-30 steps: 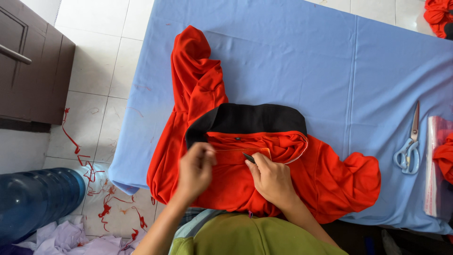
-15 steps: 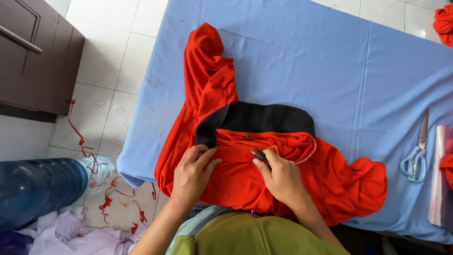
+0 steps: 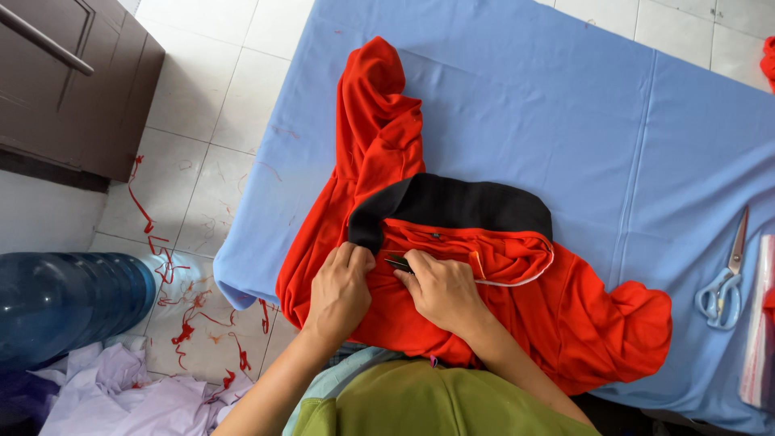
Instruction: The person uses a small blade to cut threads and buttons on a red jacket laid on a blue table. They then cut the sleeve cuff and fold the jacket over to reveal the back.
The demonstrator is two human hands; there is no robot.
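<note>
Head view is looking straight down on a table draped in a blue cloth [image 3: 517,105], where a red garment [image 3: 565,323] with a black collar [image 3: 460,203] is lying spread near the person's edge of the table, one sleeve stretching up and away toward the far side. Both forearms are reaching forward from the bottom of the frame and converging on the garment just below the left end of the collar.

The left hand [image 3: 339,292] is lying knuckles-up with its fingers curled under, pinching a fold of the red fabric at the corner where black meets red. The wrist is running nearly straight in line with the forearm, which is angling in from the lower left.

The right hand [image 3: 442,289] is sitting just beside the left, almost touching it, with its fingers bent and closed around a small dark tool [image 3: 397,262] whose tip is pointing toward the left hand's fingertips. What kind of tool it is cannot be told. The heel of this hand is pressing on the red cloth, and its forearm is coming in from the lower right.

Well apart from the hands, pale-handled scissors [image 3: 724,278] are lying on the blue cloth near the right edge, beside a clear plastic packet [image 3: 757,339]. On the tiled floor to the left, a blue water jug [image 3: 64,307] is lying on its side, with red thread scraps [image 3: 173,282] and pale fabric offcuts [image 3: 121,396] scattered near it.
</note>
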